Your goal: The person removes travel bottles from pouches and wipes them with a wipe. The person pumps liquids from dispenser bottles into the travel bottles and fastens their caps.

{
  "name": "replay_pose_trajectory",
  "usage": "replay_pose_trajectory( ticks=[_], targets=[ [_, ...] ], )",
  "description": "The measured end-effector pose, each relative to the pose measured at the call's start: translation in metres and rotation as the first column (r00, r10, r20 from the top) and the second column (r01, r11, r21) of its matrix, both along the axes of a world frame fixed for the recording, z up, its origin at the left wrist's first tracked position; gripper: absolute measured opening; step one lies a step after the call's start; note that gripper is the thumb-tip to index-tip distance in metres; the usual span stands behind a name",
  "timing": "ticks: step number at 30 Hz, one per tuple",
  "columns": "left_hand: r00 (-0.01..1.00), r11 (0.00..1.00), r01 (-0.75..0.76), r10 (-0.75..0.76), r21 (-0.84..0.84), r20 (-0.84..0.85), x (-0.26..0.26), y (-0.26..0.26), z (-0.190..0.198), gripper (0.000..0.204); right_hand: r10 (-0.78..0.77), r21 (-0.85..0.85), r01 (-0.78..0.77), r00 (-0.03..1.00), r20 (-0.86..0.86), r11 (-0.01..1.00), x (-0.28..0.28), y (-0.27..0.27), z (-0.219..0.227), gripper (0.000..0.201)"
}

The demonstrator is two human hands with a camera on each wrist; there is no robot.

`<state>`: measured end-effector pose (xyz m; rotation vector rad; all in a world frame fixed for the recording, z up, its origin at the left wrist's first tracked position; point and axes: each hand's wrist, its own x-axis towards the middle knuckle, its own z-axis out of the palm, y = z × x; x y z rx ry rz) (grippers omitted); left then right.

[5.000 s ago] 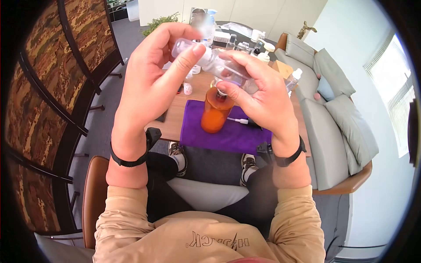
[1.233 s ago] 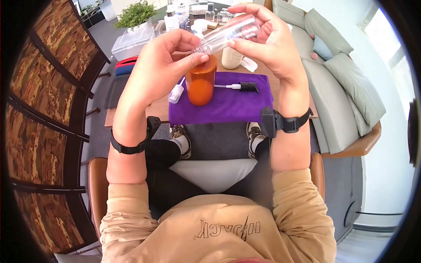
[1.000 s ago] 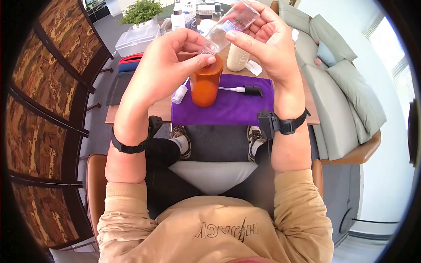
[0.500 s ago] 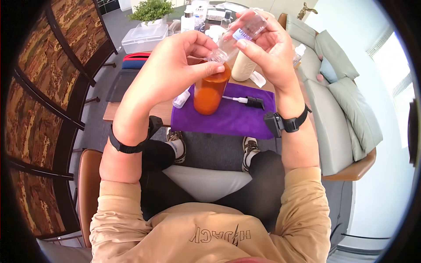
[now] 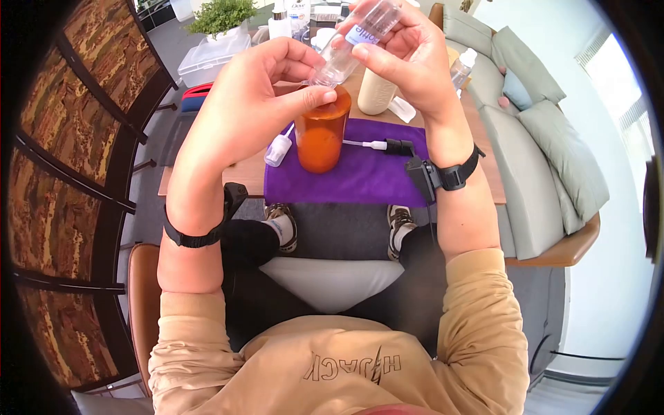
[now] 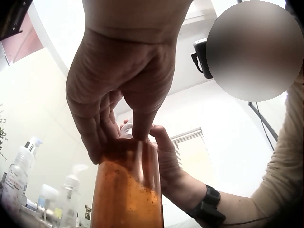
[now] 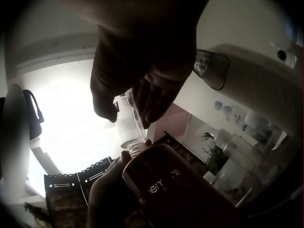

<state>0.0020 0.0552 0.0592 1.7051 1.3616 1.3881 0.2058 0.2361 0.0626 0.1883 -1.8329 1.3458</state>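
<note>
My right hand (image 5: 415, 66) grips a small clear plastic bottle (image 5: 370, 28) with a blue-lettered label. The bottle tilts with its neck down to the left, at the top of an amber bottle (image 5: 321, 142) standing on a purple towel (image 5: 373, 183). My left hand (image 5: 249, 97) holds the amber bottle's top, thumb and fingers around where the two necks meet; the amber mouth is hidden. In the left wrist view the fingers reach down over the amber bottle's shoulder (image 6: 123, 156). From the right wrist, the clear bottle (image 7: 127, 123) points down to the amber bottle (image 7: 175, 190).
On the towel lie a clear spray top (image 5: 279, 149) and a black pump head (image 5: 399, 146) with its tube. A cream bottle (image 5: 375, 95) stands behind. Farther back are several bottles, a clear plastic box (image 5: 211, 61) and a plant (image 5: 221, 17). A sofa (image 5: 532, 173) is at right.
Five seconds ago both hands held the clear bottle up above the amber one. Since then its neck has come down to the amber top, and the clear spray top has come to lie on the towel.
</note>
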Motion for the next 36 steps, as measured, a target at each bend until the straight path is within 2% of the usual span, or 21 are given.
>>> replay_pose_trajectory(
  ticks=[3, 5, 7, 9, 12, 21, 34, 36],
  targets=[
    [1.000, 1.000, -0.013, 0.013, 0.006, -0.021, 0.000, -0.001, 0.000, 0.036, -0.010, -0.012, 0.011, 0.998, 0.069, 1.000, 0.010, -0.009, 0.011, 0.056],
    [1.000, 1.000, -0.013, 0.013, -0.013, -0.005, 0.002, -0.002, 0.002, 0.034, -0.096, 0.046, 0.089, 0.982, 0.165, 0.995, 0.016, -0.016, 0.022, 0.053],
    [1.000, 1.000, -0.005, 0.005, 0.011, -0.011, 0.000, 0.001, -0.002, 0.033, -0.108, 0.069, 0.098, 0.982, 0.156, 0.993, 0.017, -0.021, 0.027, 0.048],
    [1.000, 1.000, 0.005, -0.005, 0.031, -0.019, -0.001, 0.002, -0.002, 0.032, -0.194, 0.298, 0.153, 0.975, 0.112, 0.942, 0.018, -0.016, 0.027, 0.051],
    [1.000, 1.000, 0.021, -0.021, 0.012, -0.006, 0.001, 0.002, 0.000, 0.030, -0.258, 0.334, 0.194, 0.952, 0.162, 0.923, 0.024, -0.024, 0.035, 0.048],
    [1.000, 1.000, 0.007, -0.007, 0.008, -0.016, 0.002, 0.000, 0.002, 0.028, -0.240, 0.371, 0.173, 0.960, 0.144, 0.912, 0.023, -0.031, 0.039, 0.041],
    [0.999, 1.000, 0.001, 0.000, 0.028, -0.046, 0.001, -0.001, 0.001, 0.030, -0.250, 0.346, 0.193, 0.960, 0.127, 0.918, 0.022, -0.031, 0.034, 0.043],
    [0.999, 1.000, 0.004, -0.003, 0.026, -0.046, 0.002, -0.001, 0.001, 0.030, -0.276, 0.328, 0.206, 0.944, 0.182, 0.922, 0.023, -0.037, 0.039, 0.042]
  ],
)
